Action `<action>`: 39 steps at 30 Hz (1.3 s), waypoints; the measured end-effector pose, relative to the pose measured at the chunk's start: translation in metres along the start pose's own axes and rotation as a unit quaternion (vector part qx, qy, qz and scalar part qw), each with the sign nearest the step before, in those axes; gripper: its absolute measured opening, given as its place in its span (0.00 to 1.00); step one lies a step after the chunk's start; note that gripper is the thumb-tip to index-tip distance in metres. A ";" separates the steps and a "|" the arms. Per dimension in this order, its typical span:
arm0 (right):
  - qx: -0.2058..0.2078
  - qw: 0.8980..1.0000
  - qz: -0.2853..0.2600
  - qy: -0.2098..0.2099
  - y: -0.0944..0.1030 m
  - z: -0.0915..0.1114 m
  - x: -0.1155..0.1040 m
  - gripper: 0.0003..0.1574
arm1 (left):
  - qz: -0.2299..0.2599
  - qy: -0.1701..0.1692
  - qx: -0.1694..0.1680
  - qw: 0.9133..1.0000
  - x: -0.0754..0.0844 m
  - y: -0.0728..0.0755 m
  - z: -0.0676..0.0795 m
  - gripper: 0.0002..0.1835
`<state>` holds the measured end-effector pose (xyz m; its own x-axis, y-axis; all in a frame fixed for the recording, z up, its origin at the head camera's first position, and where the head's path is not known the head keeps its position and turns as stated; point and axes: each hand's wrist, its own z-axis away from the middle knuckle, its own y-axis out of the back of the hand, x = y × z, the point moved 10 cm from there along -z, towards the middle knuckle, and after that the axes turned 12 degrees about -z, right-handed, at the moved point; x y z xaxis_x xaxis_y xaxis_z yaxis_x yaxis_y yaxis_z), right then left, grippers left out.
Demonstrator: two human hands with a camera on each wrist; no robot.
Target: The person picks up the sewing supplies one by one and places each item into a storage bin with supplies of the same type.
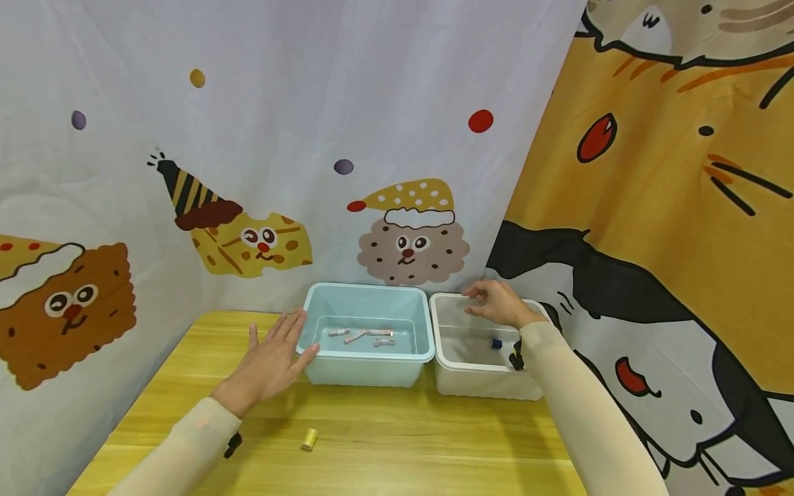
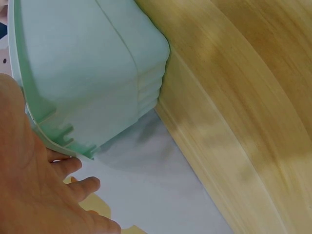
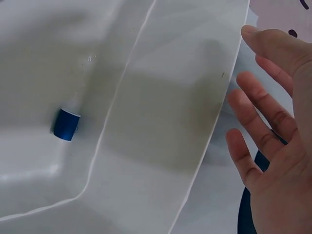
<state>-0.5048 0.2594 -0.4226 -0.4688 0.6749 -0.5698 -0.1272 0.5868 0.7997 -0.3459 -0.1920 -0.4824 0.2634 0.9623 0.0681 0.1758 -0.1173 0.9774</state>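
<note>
My left hand is at the left side of the light blue bin, fingers straight and spread, holding nothing. In the left wrist view its fingers lie against or just beside the bin's rim. Several small pinkish-white strips lie on that bin's floor; their kind is unclear. Above the white bin hovers my right hand, fingers loosely bent with nothing between them. A blue thread spool lies on its side inside the white bin. On the table in front, a yellow thread spool lies by itself.
Both bins stand side by side near the back edge of the wooden table. Behind them hangs a white cartoon-printed curtain. An orange and grey animal-print curtain closes off the right side.
</note>
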 end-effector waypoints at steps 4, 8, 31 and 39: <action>0.001 1.000 -0.009 0.005 0.004 0.001 -0.003 0.23 | -0.002 -0.001 0.002 1.000 0.000 0.000 -0.001 0.48; 0.001 1.000 -0.018 0.007 0.007 0.003 -0.007 0.24 | -0.002 -0.002 0.000 1.000 0.000 0.000 -0.001 0.48; 0.033 0.996 -0.017 0.075 0.008 0.040 -0.067 0.24 | 0.011 -0.004 -0.003 1.000 -0.001 0.000 -0.002 0.48; 0.061 0.989 -0.001 0.133 -0.002 0.062 -0.093 0.23 | 0.011 -0.003 -0.004 1.000 0.000 0.000 -0.002 0.47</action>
<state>-0.4069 0.2229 -0.3827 -0.6849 0.5413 -0.4878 -0.0291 0.6486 0.7605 -0.3474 -0.1917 -0.4821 0.2727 0.9580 0.0892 0.1624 -0.1373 0.9771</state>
